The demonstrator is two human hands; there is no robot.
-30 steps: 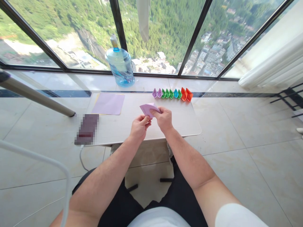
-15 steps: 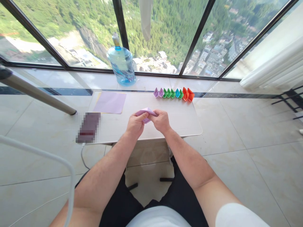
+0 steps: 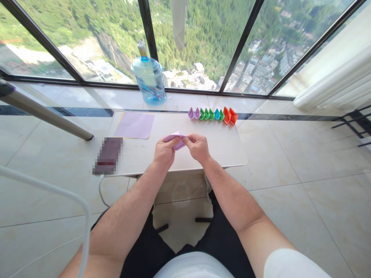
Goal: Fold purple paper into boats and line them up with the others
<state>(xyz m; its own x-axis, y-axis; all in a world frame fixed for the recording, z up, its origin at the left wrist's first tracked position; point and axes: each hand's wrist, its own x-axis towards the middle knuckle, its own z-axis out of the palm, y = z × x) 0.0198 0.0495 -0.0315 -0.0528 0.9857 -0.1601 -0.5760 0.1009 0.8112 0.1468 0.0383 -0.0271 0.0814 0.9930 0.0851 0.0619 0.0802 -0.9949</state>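
Grips a folded lilac paper piece (image 3: 179, 145) with both hands: pinches its left side between thumb and fingers of the bare left hand (image 3: 164, 151), its right side likewise in the bare right hand (image 3: 198, 148). Shows both grips closed on the paper, with thumbs uppermost and near each other. Holds it between the hands, over a white rectangular table (image 3: 222, 148). Includes, at the table's far right edge, a row of small pointed paper shapes (image 3: 211, 114) in lilac, green, blue and orange-red; at far left, a flat lilac paper sheet (image 3: 135, 126).
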